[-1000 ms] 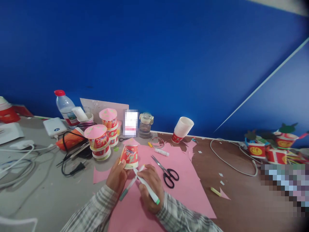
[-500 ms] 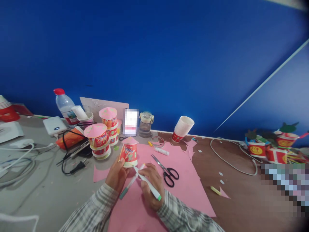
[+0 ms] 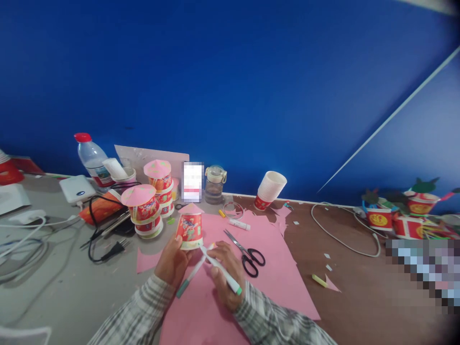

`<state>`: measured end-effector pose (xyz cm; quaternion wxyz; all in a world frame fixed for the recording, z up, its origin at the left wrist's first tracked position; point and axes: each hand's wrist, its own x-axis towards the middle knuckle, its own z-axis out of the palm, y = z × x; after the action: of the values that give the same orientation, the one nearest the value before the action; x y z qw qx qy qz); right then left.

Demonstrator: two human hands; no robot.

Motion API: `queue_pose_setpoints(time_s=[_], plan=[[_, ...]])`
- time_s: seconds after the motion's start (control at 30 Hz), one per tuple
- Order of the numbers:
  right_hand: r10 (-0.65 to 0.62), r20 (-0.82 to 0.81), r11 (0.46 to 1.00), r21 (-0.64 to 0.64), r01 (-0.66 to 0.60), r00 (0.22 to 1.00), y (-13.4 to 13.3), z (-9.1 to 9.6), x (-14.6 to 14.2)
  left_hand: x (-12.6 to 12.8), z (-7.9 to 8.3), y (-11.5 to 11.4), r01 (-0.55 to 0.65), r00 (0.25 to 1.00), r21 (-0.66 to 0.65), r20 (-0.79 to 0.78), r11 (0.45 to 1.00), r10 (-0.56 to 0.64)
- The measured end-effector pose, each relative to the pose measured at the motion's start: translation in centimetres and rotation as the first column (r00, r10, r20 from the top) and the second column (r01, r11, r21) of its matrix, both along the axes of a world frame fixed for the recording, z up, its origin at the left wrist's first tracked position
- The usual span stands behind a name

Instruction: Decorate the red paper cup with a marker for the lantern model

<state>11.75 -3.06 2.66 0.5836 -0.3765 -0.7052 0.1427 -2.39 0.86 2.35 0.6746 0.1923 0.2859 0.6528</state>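
Observation:
My left hand (image 3: pixel 171 264) grips an upside-down red paper cup (image 3: pixel 189 231) topped with a pink paper cone, held on the pink paper sheet (image 3: pixel 266 282). A white pen with a green end (image 3: pixel 187 281) also pokes out under this hand. My right hand (image 3: pixel 224 275) is closed round a white marker with a green cap (image 3: pixel 223 275), its tip touching the cup's lower rim. Black scissors (image 3: pixel 246 254) lie on the pink sheet just right of my right hand.
Two stacks of pink-topped red cups (image 3: pixel 143 211) stand left of the held cup. A water bottle (image 3: pixel 89 158), power bank (image 3: pixel 75 189), black cable with plug (image 3: pixel 104 239), glass jar (image 3: pixel 214 184), tipped stack of white cups (image 3: pixel 271 189) and glue stick (image 3: pixel 240 224) line the back. Decorated cups (image 3: pixel 398 218) sit far right.
The view shifted slightly, so everything sits a little further left. Both hands keep their grips on the cup and marker, with only small movement.

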Motion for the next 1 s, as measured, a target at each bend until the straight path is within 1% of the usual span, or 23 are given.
queue_pose_setpoints(time_s=[0.23, 0.47, 0.6, 0.83, 1.0], plan=[[0.0, 0.006, 1.0, 0.009, 0.0, 1.0, -0.05, 0.33, -0.09, 0.06, -0.1, 0.06, 0.015, 1.0, -0.002, 0.012, 1.0, -0.015], [0.01, 0.009, 0.999, -0.041, -0.01, 1.0, 0.14, -0.19, -0.19, 0.12, -0.05, 0.0, 0.013, 1.0, -0.002, 0.017, 1.0, -0.013], [0.017, 0.012, 1.0, -0.026, -0.016, 1.0, -0.02, -0.09, -0.18, 0.1, -0.19, 0.07, 0.01, 1.0, -0.005, 0.013, 1.0, -0.01], [0.026, 0.084, 0.999, 0.015, -0.028, 0.996, -0.63, 0.2, -0.27, -0.05, -0.38, 0.03, 0.002, 1.0, -0.015, 0.017, 1.0, -0.001], [0.015, 0.049, 1.0, 0.008, -0.015, 0.999, -0.5, 0.34, -0.06, -0.06, -0.34, 0.08, 0.008, 1.0, -0.019, 0.012, 1.0, -0.008]])
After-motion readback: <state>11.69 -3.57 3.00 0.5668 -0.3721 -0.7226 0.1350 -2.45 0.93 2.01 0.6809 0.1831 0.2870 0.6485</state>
